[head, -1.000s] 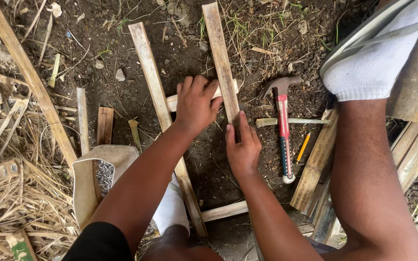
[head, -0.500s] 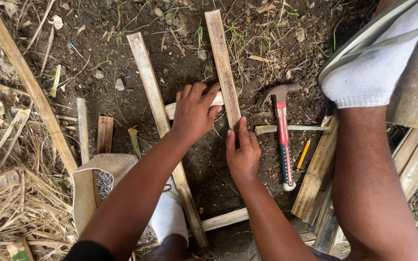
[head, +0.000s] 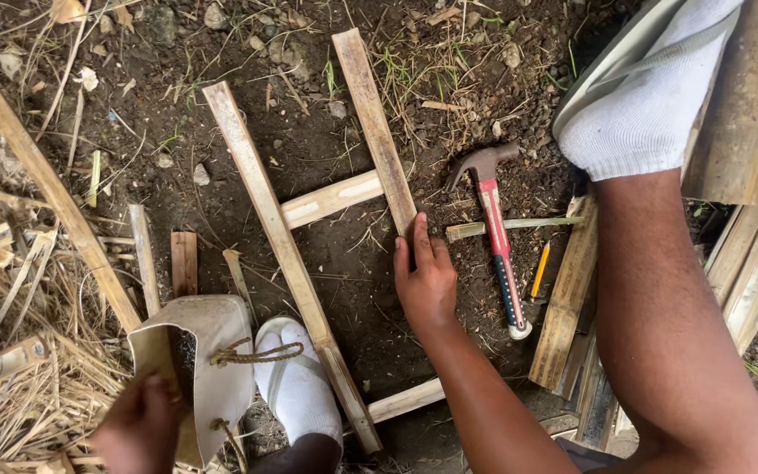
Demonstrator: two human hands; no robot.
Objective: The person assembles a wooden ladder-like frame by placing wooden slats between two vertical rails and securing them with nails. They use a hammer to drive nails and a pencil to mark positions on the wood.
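Observation:
Two long wooden slats lie on the dirt, the left slat (head: 278, 233) and the right slat (head: 372, 118), joined by a short pale cross piece (head: 331, 197). A second cross piece (head: 405, 399) lies at the frame's near end. My right hand (head: 427, 283) rests over the lower end of the right slat, fingers straight and thumb along its left side. My left hand (head: 138, 426) is at the bottom left, fingers curled over the rim of a beige pouch (head: 217, 360) with a cord. A red-handled claw hammer (head: 497, 246) lies just right of my right hand.
A yellow pencil (head: 539, 270) and a thin bamboo stick (head: 511, 226) lie by the hammer. My white-socked foot (head: 296, 386) sits beside the left slat, and my other foot (head: 651, 110) and leg (head: 677, 333) fill the right. Stacked planks (head: 563, 303) and dry straw (head: 10, 369) border the frame.
My left hand has left the upper cross piece and moved down to the beige pouch at the bottom left. My right hand stays on the right slat.

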